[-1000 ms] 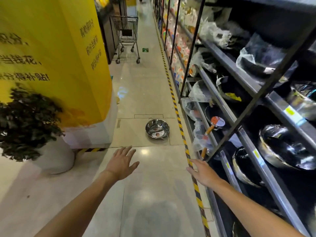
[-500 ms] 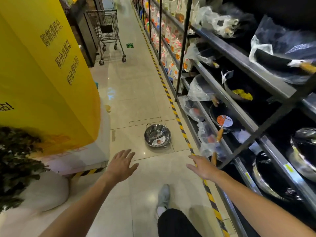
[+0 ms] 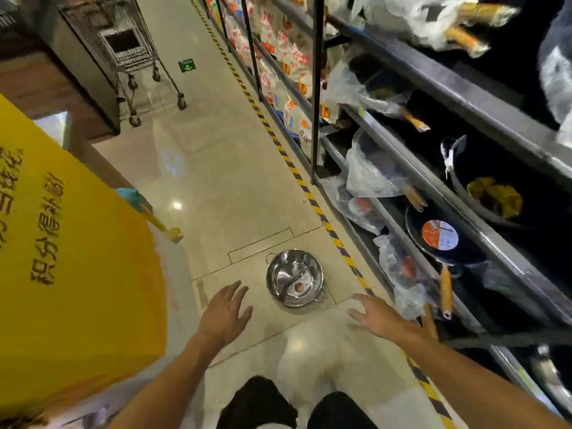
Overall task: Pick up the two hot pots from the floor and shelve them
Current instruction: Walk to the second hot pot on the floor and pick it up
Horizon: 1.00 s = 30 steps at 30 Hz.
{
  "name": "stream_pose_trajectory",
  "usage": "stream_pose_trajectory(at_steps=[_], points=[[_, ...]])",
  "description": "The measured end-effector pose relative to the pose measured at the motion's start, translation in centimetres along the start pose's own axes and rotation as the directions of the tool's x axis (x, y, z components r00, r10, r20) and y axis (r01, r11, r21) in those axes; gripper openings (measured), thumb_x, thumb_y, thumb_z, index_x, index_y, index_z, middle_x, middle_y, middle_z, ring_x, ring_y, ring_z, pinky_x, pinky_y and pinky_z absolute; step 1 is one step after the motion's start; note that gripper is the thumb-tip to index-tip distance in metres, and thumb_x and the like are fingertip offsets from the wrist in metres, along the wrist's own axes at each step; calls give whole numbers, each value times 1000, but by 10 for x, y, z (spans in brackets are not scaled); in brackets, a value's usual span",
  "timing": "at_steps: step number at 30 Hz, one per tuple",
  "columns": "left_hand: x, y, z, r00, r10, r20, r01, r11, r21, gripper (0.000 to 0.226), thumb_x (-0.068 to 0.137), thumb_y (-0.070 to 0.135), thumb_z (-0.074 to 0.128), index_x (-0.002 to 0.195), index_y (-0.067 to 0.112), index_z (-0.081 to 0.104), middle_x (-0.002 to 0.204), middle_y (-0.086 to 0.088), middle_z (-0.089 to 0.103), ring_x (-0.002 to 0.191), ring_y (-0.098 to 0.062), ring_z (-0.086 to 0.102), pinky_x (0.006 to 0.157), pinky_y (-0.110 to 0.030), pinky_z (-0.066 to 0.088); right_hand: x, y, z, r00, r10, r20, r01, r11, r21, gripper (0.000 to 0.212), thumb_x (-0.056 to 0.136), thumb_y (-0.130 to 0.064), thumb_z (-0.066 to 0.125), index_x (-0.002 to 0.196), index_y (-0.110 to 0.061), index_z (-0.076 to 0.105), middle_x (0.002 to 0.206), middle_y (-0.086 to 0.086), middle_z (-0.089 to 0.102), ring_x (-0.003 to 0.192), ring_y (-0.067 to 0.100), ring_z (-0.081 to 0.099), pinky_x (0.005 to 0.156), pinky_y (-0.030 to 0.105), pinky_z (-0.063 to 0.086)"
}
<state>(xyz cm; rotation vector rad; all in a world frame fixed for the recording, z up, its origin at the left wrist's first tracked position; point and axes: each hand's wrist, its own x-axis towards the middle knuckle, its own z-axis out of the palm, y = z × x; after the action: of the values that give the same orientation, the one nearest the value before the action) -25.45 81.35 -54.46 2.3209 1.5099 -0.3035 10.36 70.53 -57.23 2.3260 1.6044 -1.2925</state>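
A shiny steel hot pot [image 3: 294,277] with a curved divider and two small side handles sits on the tiled floor just ahead of me. A small round sticker lies inside it. My left hand [image 3: 226,312] hovers to the pot's near left, fingers spread, holding nothing. My right hand [image 3: 376,314] hovers to its near right, also spread and empty. Neither hand touches the pot. Only one hot pot is visible on the floor. The dark metal shelving [image 3: 433,187] runs along the right.
The shelves hold black pans [image 3: 439,239] with wooden handles, some in plastic bags. Yellow-black hazard tape [image 3: 312,201] marks the floor beside the shelf base. A yellow pillar [image 3: 71,258] stands at left, a shopping cart [image 3: 130,48] farther up the aisle. My dark trouser legs [image 3: 297,404] show below.
I have walked forward and the view has tipped down, so the pot is now close between my hands. Both hands stay spread and empty. The plant at left has left view.
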Motion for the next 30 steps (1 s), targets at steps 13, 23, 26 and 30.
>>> stream_pose_trajectory(at_steps=[13, 23, 26, 30], points=[[320, -116, 35, 912, 186, 365, -239, 965, 107, 65, 99, 53, 26, 156, 24, 13, 165, -1, 10, 151, -23, 7, 123, -39, 8, 202, -51, 41, 894, 447, 21, -426, 836, 347, 63, 96, -45, 57, 149, -16, 41, 152, 7, 45, 140, 25, 39, 113, 35, 32], [496, -161, 235, 883, 122, 454, -151, 988, 28, 69, 96, 53, 41, 155, 27, 15, 164, 0, 13, 151, -22, 10, 121, -42, 17, 407, 16, 179, 848, 530, 14, -484, 764, 426, 64, 92, -36, 65, 148, -17, 40, 149, 7, 46, 136, 26, 41, 107, 35, 36], [535, -178, 331, 885, 79, 459, -98, 995, 17, 75, 94, 51, 49, 155, 23, 16, 164, -4, 16, 149, -25, 14, 118, -43, 21, 474, 54, 240, 802, 595, 43, -529, 677, 511, 72, 92, -39, 65, 153, -18, 33, 154, 6, 39, 139, 27, 37, 107, 37, 35], [586, -193, 444, 915, 53, 400, -55, 998, -6, 87, 89, 45, 61, 155, 16, 12, 164, -10, 11, 150, -27, 9, 118, -42, 16, 556, 100, 319, 752, 657, 60, -538, 558, 631, 88, 88, -39, 70, 156, -16, 20, 156, 14, 32, 142, 29, 33, 113, 40, 35]])
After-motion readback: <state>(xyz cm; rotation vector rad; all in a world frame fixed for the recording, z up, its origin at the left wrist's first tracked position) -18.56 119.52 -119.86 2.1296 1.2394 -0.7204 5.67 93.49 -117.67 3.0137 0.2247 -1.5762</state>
